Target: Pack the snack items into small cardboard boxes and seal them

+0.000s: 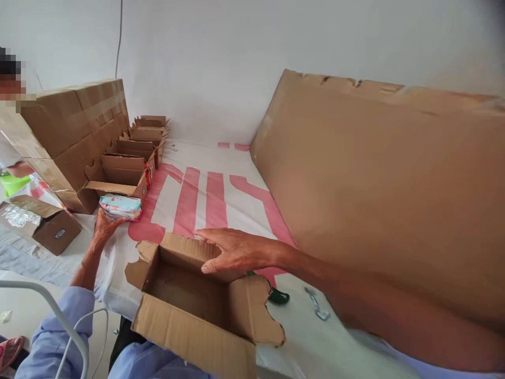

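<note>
On the left, my left hand (104, 226) grips the near side of a light-blue and white plastic-wrapped pack (120, 205), its fingers partly hidden behind it. The pack is in front of a row of open cardboard boxes. Right in front of me, an open cardboard box (189, 284) has its flaps spread, and its visible inside is bare. My right hand (232, 250) reaches across the far side of this box, fingers stretched out and nothing in them. Whether it touches the far flap I cannot tell.
Several open boxes (122, 171) line up beside stacked cartons (79, 126). A smaller carton (55, 226) sits at the table's left edge. A large cardboard sheet (386, 200) rises on the right. Dark green tape-like item (279, 296) lies beside the front box. Someone is at far left.
</note>
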`<state>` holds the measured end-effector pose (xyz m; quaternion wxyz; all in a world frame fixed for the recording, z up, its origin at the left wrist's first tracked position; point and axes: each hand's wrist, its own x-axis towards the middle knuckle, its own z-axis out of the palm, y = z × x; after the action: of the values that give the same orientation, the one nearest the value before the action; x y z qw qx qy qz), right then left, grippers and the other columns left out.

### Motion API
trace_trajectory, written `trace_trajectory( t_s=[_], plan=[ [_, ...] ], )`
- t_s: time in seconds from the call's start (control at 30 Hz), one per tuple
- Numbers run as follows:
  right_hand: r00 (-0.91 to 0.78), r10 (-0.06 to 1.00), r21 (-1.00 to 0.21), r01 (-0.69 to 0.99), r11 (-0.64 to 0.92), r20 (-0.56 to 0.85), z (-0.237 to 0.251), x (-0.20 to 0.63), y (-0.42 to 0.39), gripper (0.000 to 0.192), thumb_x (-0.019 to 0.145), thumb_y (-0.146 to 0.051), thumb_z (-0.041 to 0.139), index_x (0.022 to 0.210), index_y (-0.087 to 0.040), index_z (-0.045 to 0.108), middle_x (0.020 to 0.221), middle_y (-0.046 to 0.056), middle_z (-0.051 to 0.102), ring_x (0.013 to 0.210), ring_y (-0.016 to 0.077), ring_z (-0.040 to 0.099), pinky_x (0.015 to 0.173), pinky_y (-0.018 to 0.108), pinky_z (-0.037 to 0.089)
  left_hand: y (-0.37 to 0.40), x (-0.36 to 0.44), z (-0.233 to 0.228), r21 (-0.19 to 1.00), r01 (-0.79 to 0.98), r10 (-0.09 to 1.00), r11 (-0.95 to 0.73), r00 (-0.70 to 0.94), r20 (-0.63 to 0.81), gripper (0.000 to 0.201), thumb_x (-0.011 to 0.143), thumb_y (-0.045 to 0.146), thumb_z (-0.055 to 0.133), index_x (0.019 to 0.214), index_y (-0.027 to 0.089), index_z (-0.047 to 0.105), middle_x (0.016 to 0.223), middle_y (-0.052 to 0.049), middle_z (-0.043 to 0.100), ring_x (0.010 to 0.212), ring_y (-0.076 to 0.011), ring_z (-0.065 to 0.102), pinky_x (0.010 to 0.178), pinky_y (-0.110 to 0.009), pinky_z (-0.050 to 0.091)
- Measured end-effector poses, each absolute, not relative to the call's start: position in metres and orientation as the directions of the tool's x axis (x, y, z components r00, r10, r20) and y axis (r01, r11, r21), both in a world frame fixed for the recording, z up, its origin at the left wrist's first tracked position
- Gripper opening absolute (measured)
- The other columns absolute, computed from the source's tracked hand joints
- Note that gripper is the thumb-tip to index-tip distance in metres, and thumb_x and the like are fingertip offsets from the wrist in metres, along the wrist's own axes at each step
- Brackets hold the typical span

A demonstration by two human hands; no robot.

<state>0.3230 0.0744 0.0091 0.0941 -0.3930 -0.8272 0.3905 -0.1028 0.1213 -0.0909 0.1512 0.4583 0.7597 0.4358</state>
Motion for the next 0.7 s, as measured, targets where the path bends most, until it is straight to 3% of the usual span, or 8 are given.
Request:
trace_trajectory(
  t_s=[0.1, 0.2, 0.3, 0.37, 0.47, 0.53, 0.7],
  plan=[
    [-0.597, 0.787, -0.566, 0.707, 0.424, -0.156, 0.003, 0.330, 0.043, 0.046, 0.083, -0.036, 0.077, 0.127, -0.023, 0.076, 0.117, 0.012, 0.078, 0.106, 0.0344, 0.070, 0.093, 0.043, 0.050, 0.106, -0.096, -0.071, 0.759, 0.591, 0.834, 0.271, -0.538, 0.121, 0.065, 0.061, 0.034, 0.096, 0.112, 0.015, 0.061, 0.118, -0.014, 0.072, 0.117, -0.0398, 0.068, 0.104, -0.055, 0.056],
    [-0.573, 0.816, -0.471, 0.743, 0.476, -0.078, 0.000, 0.325, 0.029, 0.035, 0.090, -0.030, 0.066, 0.124, -0.022, 0.074, 0.116, 0.012, 0.076, 0.103, 0.0305, 0.068, 0.089, 0.039, 0.047, 0.070, -0.081, -0.036, 0.749, 0.637, 0.861, 0.182, -0.471, 0.191, 0.065, 0.071, 0.041, 0.087, 0.127, 0.016, 0.065, 0.138, -0.016, 0.068, 0.122, -0.0376, 0.068, 0.102, -0.053, 0.059],
    [-0.552, 0.834, -0.377, 0.768, 0.518, 0.021, 0.004, 0.317, 0.027, 0.027, 0.097, -0.030, 0.059, 0.117, -0.020, 0.074, 0.110, 0.012, 0.075, 0.097, 0.0271, 0.067, 0.082, 0.036, 0.044, 0.015, -0.059, 0.005, 0.713, 0.695, 0.929, -0.095, -0.196, 0.315, 0.055, 0.083, 0.059, 0.075, 0.127, 0.027, 0.073, 0.140, -0.006, 0.071, 0.121, -0.0320, 0.071, 0.107, -0.051, 0.059],
    [-0.545, 0.836, -0.364, 0.768, 0.526, 0.057, 0.005, 0.309, 0.032, 0.025, 0.098, -0.029, 0.057, 0.113, -0.020, 0.075, 0.108, 0.011, 0.075, 0.095, 0.0257, 0.067, 0.080, 0.034, 0.044, -0.022, -0.039, 0.024, 0.670, 0.693, 0.949, -0.267, 0.069, 0.306, 0.050, 0.083, 0.063, 0.076, 0.123, 0.033, 0.078, 0.132, -0.004, 0.076, 0.127, -0.0326, 0.070, 0.114, -0.050, 0.056],
    [-0.560, 0.825, -0.472, 0.707, 0.526, 0.080, 0.001, 0.294, 0.046, 0.027, 0.095, -0.032, 0.062, 0.116, -0.022, 0.077, 0.112, 0.009, 0.079, 0.098, 0.0254, 0.069, 0.083, 0.034, 0.047, -0.064, -0.006, 0.027, 0.591, 0.694, 0.901, -0.411, 0.409, 0.146, 0.050, 0.080, 0.048, 0.086, 0.129, 0.043, 0.077, 0.134, -0.003, 0.077, 0.135, -0.0333, 0.066, 0.118, -0.050, 0.053],
    [-0.576, 0.814, -0.583, 0.636, 0.505, 0.077, -0.003, 0.284, 0.056, 0.034, 0.092, -0.034, 0.065, 0.121, -0.021, 0.078, 0.117, 0.008, 0.080, 0.102, 0.0263, 0.070, 0.087, 0.035, 0.049, -0.076, 0.014, 0.016, 0.496, 0.739, 0.857, -0.456, 0.515, 0.020, 0.055, 0.081, 0.030, 0.085, 0.133, 0.043, 0.074, 0.139, -0.004, 0.074, 0.136, -0.0337, 0.065, 0.118, -0.050, 0.051],
    [-0.628, 0.778, -0.800, 0.458, 0.387, 0.016, -0.005, 0.270, 0.072, 0.045, 0.090, -0.037, 0.065, 0.127, -0.016, 0.078, 0.126, 0.010, 0.080, 0.111, 0.0285, 0.072, 0.097, 0.038, 0.052, -0.068, 0.033, -0.004, 0.182, 0.876, 0.876, -0.447, 0.470, -0.111, 0.029, 0.087, 0.011, 0.062, 0.108, 0.024, 0.076, 0.115, -0.016, 0.076, 0.111, -0.0378, 0.071, 0.100, -0.054, 0.051]
  ],
)
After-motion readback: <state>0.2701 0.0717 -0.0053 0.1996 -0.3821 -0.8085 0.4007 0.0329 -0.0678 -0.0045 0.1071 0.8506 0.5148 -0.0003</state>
